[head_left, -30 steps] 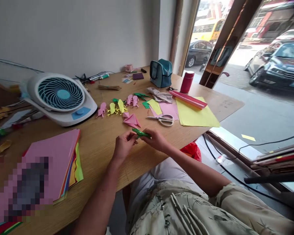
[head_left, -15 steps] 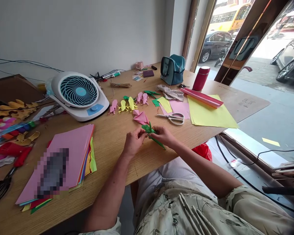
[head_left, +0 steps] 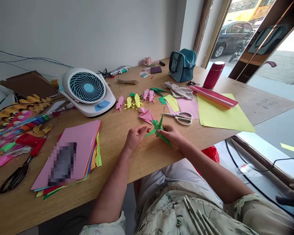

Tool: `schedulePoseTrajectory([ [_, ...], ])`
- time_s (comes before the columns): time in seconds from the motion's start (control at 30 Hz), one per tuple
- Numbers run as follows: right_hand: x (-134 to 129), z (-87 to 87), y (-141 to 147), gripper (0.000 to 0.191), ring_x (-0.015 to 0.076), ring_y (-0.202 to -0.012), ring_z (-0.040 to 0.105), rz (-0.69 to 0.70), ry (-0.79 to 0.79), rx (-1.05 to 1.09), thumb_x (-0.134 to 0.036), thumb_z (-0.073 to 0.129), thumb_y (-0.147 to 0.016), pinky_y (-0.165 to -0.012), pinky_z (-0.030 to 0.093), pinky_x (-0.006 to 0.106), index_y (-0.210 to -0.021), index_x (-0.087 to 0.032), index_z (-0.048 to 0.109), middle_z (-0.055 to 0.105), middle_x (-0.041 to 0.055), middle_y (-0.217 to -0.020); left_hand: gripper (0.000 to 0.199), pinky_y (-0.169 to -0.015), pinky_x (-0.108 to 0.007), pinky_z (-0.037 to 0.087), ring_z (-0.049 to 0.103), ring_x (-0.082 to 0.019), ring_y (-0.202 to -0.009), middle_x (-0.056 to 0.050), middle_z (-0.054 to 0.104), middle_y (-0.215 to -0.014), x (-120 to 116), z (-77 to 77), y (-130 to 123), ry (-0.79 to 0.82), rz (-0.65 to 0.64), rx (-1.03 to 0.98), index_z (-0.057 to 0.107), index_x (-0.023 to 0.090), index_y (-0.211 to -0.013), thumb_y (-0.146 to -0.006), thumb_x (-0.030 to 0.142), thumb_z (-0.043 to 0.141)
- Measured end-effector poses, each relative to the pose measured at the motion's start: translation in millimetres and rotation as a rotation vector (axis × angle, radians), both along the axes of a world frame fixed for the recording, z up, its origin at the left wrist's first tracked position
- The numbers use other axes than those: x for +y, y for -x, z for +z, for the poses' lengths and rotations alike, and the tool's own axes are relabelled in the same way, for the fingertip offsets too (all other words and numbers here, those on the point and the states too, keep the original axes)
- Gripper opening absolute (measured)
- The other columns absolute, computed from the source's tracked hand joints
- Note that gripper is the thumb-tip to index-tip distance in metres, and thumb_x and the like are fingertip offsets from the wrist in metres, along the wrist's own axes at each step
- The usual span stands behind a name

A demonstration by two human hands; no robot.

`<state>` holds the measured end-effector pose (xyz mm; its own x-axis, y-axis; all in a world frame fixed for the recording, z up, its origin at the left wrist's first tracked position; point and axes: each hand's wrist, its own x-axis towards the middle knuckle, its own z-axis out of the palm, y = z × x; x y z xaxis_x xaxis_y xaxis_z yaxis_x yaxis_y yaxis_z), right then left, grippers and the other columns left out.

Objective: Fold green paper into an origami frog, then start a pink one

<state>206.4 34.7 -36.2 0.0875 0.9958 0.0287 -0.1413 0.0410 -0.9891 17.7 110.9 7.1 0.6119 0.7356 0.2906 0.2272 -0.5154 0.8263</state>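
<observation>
A green folded paper piece [head_left: 156, 125] with narrow pointed strips is held over the table near its front edge. My right hand [head_left: 171, 134] pinches it at its right side. My left hand [head_left: 137, 135] is closed at the tip of a strip that points left; whether the fingers grip the strip is too small to tell. Just behind lies a pink folded paper [head_left: 146, 115]. White-handled scissors [head_left: 183, 118] rest to the right. Yellow paper figures [head_left: 138, 101] and pink paper figures [head_left: 120, 103] stand further back.
A white fan [head_left: 88, 93] stands at the back left, with a stack of coloured paper [head_left: 82, 137] before it. Yellow sheets [head_left: 222, 116], a pink roll [head_left: 214, 97], a red bottle [head_left: 214, 75] and a teal bag [head_left: 182, 67] are on the right. Black-handled scissors [head_left: 17, 176] lie far left.
The view has shifted, so the table's things sit further right. The green paper is now more spread out, with strips pointing up and left. My hands are slightly further apart.
</observation>
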Motion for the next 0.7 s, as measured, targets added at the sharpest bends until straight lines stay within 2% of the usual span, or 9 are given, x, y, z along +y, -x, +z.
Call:
schedulePoseTrajectory([
  [0.07, 0.0, 0.1, 1.5, 0.037, 0.0146, -0.068, 0.062, -0.003, -0.008, 0.003, -0.052, 0.078, -0.071, -0.064, 0.044, 0.025, -0.081, -0.018, 0.067, 0.07, 0.0018, -0.074, 0.032, -0.071, -0.025, 0.047, 0.064, -0.016, -0.079, -0.006, 0.075, -0.089, -1.2, -2.0, -3.1, -0.094, 0.008, 0.026, 0.075, 0.018, -0.09, -0.09, 0.046, 0.06],
  [0.17, 0.5, 2.9, 6.7, 0.037, 0.0151, -0.068, 0.062, 0.008, -0.02, 0.005, -0.05, 0.082, -0.067, -0.065, 0.044, 0.026, -0.079, -0.018, 0.067, 0.069, 0.0006, -0.072, 0.027, -0.068, -0.025, 0.043, 0.057, -0.014, -0.071, -0.004, 0.072, -0.083, -3.6, -7.6, -8.0, -0.152, 0.02, 0.036, 0.072, 0.017, -0.083, -0.081, 0.045, 0.072],
  [0.3, 1.7, 5.8, 12.8, 0.039, 0.0163, -0.07, 0.062, 0.031, -0.037, 0.004, -0.052, 0.082, -0.066, -0.066, 0.047, 0.028, -0.079, -0.018, 0.068, 0.069, 0.0012, -0.074, 0.026, -0.06, -0.023, 0.039, 0.05, -0.011, -0.061, 0.001, 0.065, -0.07, -4.5, -12.6, -9.6, -0.05, 0.056, 0.005, 0.068, 0.017, -0.075, -0.08, 0.042, 0.071],
  [0.5, 0.2, 7.2, 15.2, 0.043, 0.0159, -0.079, 0.061, -0.052, -0.09, 0.006, -0.052, 0.084, -0.065, -0.07, 0.046, 0.028, -0.089, -0.021, 0.066, 0.068, 0.0, -0.085, 0.016, -0.063, -0.023, 0.042, 0.057, -0.013, -0.066, 0.0, 0.067, -0.071, -4.2, -10.4, -6.1, -0.002, 0.097, 0.03, 0.067, 0.016, -0.073, -0.078, 0.031, 0.07],
  [0.6, -1.3, 10.6, 15.5, 0.038, 0.0129, -0.072, 0.058, -0.101, -0.086, 0.061, -0.048, 0.086, -0.065, -0.066, 0.044, 0.026, -0.081, -0.02, 0.066, 0.066, -0.0019, -0.078, 0.016, -0.066, -0.024, 0.044, 0.061, -0.014, -0.071, -0.002, 0.07, -0.075, -5.3, -10.6, -6.7, 0.015, 0.054, 0.046, 0.069, 0.016, -0.077, -0.08, 0.032, 0.069],
  [0.7, -2.4, 14.2, 14.6, 0.035, 0.0107, -0.063, 0.054, -0.066, -0.056, 0.152, -0.048, 0.084, -0.068, -0.061, 0.042, 0.025, -0.074, -0.019, 0.066, 0.063, -0.003, -0.069, 0.017, -0.069, -0.025, 0.046, 0.064, -0.015, -0.074, -0.003, 0.072, -0.079, -5.3, -11.5, -7.7, 0.123, 0.0, -0.017, 0.071, 0.016, -0.08, -0.079, 0.033, 0.071],
])
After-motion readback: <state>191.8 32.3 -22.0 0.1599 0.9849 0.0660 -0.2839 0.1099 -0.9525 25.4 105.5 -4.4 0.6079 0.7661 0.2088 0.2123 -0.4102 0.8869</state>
